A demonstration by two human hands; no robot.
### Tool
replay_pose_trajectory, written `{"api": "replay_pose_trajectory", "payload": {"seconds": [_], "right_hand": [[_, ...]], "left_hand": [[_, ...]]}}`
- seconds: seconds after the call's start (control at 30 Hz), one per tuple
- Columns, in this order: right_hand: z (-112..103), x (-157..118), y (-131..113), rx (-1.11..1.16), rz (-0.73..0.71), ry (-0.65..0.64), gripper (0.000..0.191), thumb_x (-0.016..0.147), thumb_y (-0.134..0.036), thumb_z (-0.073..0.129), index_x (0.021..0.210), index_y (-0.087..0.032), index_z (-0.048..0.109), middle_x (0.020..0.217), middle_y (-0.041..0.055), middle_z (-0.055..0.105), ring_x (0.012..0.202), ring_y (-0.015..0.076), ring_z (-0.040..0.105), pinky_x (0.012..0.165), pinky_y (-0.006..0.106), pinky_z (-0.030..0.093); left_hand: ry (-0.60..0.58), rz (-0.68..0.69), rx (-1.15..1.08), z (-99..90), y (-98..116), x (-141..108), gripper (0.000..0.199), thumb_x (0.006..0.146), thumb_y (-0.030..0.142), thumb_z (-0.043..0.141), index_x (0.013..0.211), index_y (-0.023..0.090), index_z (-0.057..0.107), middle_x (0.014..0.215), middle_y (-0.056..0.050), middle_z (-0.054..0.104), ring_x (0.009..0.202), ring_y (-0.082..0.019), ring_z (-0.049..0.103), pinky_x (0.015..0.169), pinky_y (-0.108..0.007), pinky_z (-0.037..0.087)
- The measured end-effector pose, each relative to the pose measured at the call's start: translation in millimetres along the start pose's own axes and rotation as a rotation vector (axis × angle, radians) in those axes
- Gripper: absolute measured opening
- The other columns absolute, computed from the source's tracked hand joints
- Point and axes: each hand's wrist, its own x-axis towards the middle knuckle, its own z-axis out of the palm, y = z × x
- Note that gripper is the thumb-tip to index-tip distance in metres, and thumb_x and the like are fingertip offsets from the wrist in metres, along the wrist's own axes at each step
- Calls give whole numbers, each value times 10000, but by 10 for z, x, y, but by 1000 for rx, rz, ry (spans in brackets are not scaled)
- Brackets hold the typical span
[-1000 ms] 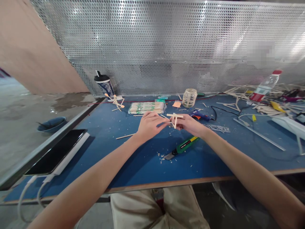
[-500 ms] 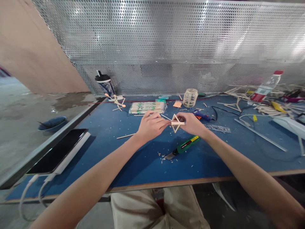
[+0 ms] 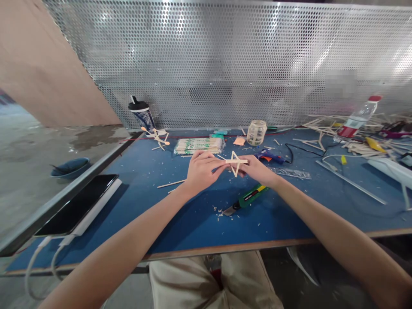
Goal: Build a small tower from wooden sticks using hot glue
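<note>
Over the middle of the blue table, my left hand (image 3: 203, 171) pinches the left end of a small wooden stick frame (image 3: 236, 162). My right hand (image 3: 255, 168) grips the same frame from the right, its fingertips partly hidden behind the sticks. Thin pale sticks cross in the frame, forming a pointed, triangular shape. Below the hands lies a green utility knife (image 3: 247, 198) with its blade out, among small wood shavings (image 3: 219, 212). A blue hot glue gun (image 3: 270, 156) rests just beyond my right hand.
Behind the hands lie a packet of wooden sticks (image 3: 198, 146) and a glass jar (image 3: 256, 132). A lidded cup (image 3: 142, 116) stands back left, near a stick model (image 3: 156, 136). A phone (image 3: 79, 204) with cables lies left. At right are a bottle (image 3: 358, 120) and a clear ruler (image 3: 291, 173).
The stick frame has turned in my fingers, and its crosspiece now reaches further left into my left hand. Both hands have shifted slightly; the knife has stayed put.
</note>
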Motion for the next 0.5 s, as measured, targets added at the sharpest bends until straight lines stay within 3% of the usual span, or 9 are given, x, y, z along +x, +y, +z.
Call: {"api": "replay_pose_trajectory", "payload": {"seconds": [0.1, 0.2, 0.33, 0.4, 0.5], "right_hand": [[8, 3, -12, 78, 34, 3, 233, 866, -404, 620, 872, -174, 654, 747, 25, 623, 578, 102, 454, 554, 269, 374], [-8, 1, -9, -74, -8, 39, 187, 854, -377, 625, 878, -194, 653, 769, 24, 626, 608, 120, 468, 584, 286, 389], [-17, 3, 8, -314, -168, 312, 255, 737, -317, 742, 908, -225, 576, 808, 3, 582, 658, 133, 461, 601, 286, 384], [-1, 13, 22, -246, -164, 359, 306, 704, -311, 767, 848, -232, 509, 757, -22, 518, 634, 123, 434, 575, 276, 368], [37, 34, 48, 24, -58, 251, 303, 747, -364, 735, 793, -230, 467, 704, -39, 474, 612, 115, 430, 556, 268, 362]], "left_hand": [[-25, 15, -21, -2, -4, -15, 108, 889, 363, 675, 898, 309, 768, 806, 30, 769, 752, -166, 631, 836, -366, 431], [-77, 9, -38, -16, -4, -18, 110, 905, 345, 654, 911, 327, 762, 868, 48, 777, 792, -170, 638, 888, -388, 411], [-84, -40, -20, -28, 16, 0, 135, 914, 365, 640, 891, 320, 765, 831, 33, 775, 760, -172, 647, 882, -405, 402], [-68, -65, -19, -28, 29, 6, 151, 911, 385, 642, 887, 305, 768, 793, 19, 768, 737, -171, 648, 853, -400, 404], [-62, -85, -28, -28, 43, 8, 173, 915, 399, 636, 894, 290, 769, 771, 11, 761, 728, -169, 651, 826, -395, 401]]}}
